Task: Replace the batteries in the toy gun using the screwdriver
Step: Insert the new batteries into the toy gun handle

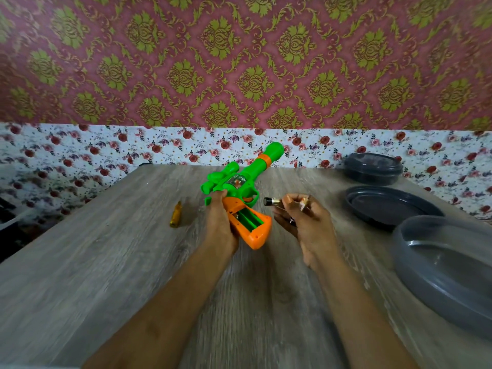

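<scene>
A green and orange toy gun [241, 179] is held above the wooden table, barrel pointing away to the upper right. My left hand [221, 222] grips its orange handle, whose battery compartment [249, 218] lies uncovered and faces up. My right hand [300, 217] hovers just right of the handle, holding a battery [273, 201] between thumb and fingers, its dark end pointing at the gun. Something else small sits in that hand's fingers, but it is too blurred to name. A second gold-coloured battery [175, 214] lies on the table left of the gun. No screwdriver is visible.
Three grey plastic pieces stand on the right: a lidded round container [372, 169] at the back, a flat lid or plate [388, 206] in front of it, and a large bowl [447, 265] nearest me. A flowered wall borders the table's far edge.
</scene>
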`<state>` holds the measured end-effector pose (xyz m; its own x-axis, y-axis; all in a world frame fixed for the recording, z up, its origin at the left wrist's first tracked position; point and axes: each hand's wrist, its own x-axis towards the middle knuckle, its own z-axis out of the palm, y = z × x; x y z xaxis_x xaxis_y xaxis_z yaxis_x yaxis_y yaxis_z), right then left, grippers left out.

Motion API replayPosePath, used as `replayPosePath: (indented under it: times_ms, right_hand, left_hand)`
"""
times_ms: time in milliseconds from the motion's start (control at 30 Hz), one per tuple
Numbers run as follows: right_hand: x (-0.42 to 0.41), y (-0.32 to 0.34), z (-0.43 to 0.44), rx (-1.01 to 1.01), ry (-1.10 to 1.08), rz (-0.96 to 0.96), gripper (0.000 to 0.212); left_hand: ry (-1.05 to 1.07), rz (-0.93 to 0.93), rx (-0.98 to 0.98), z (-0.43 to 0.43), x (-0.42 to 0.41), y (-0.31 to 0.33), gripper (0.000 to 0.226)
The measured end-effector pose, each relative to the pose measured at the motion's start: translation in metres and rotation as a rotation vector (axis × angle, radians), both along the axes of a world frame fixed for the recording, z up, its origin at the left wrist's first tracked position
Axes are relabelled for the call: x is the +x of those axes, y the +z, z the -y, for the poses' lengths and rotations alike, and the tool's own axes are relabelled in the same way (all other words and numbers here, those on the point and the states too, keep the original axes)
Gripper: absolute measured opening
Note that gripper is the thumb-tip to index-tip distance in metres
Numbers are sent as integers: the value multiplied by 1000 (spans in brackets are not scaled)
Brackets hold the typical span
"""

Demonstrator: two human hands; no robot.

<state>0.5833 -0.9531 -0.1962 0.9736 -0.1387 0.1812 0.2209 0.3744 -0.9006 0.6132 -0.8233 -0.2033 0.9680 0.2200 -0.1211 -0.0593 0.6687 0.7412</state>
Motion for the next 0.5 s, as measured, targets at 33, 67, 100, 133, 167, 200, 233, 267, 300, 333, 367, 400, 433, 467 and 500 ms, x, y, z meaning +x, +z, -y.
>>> replayPosePath:
  times_ms: [33, 67, 100, 133, 167, 200, 233, 267, 300, 333, 367, 400, 433, 467, 500]
  right_hand:
    - [-3, 0, -1, -137, -51, 109, 7]
    - [-6, 0, -3, -298, -111, 236, 4]
    - [-8, 0, -5, -459, -172, 364, 3]
    - [-9, -1, -7, -602, -215, 468, 6]
    - [-10, -3, -10, -726, -240, 543, 9]
    - [-10, -4, -12, -840, -258, 595, 13]
    - [-10, -5, -14, -939, -275, 628, 16]
    - [-11, -6, -15, -1006, -287, 645, 18]
    - [-11, -6, -15, -1034, -293, 649, 18]
    - [-11, -5, -14, -1042, -289, 644, 19]
    - [-13, -3, -12, -1043, -282, 629, 19]
    - [-14, -2, -12, -1045, -274, 610, 19]
    - [-15, -1, -10, -1050, -271, 599, 19]
    - [-16, 0, -9, -1059, -273, 600, 19]
    - [-16, 1, -8, -1069, -282, 616, 18]
  left_hand:
    - [-5, 11, 5, 0, 1, 0, 21]
    - [-9, 23, 4, 0, 3, -2, 24]
    - [-15, 32, -7, 0, 4, -3, 27]
    - [-24, 38, -22, 0, 5, -4, 31]
    - [-43, 44, -34, -1, 6, -6, 37]
    - [-69, 46, -41, -2, 7, -7, 43]
    - [-94, 48, -51, -3, 7, -7, 46]
    - [-103, 39, -42, -3, 7, -7, 46]
    - [-103, 37, -37, -3, 5, -6, 44]
    - [-98, 36, -41, -3, 7, -7, 44]
    - [-82, 30, -51, -3, 7, -7, 44]
    - [-51, 19, -53, -4, 9, -7, 45]
    - [-23, 13, -49, -3, 9, -6, 44]
    - [2, 14, -47, -3, 10, -7, 43]
    - [18, 9, -42, -3, 12, -7, 41]
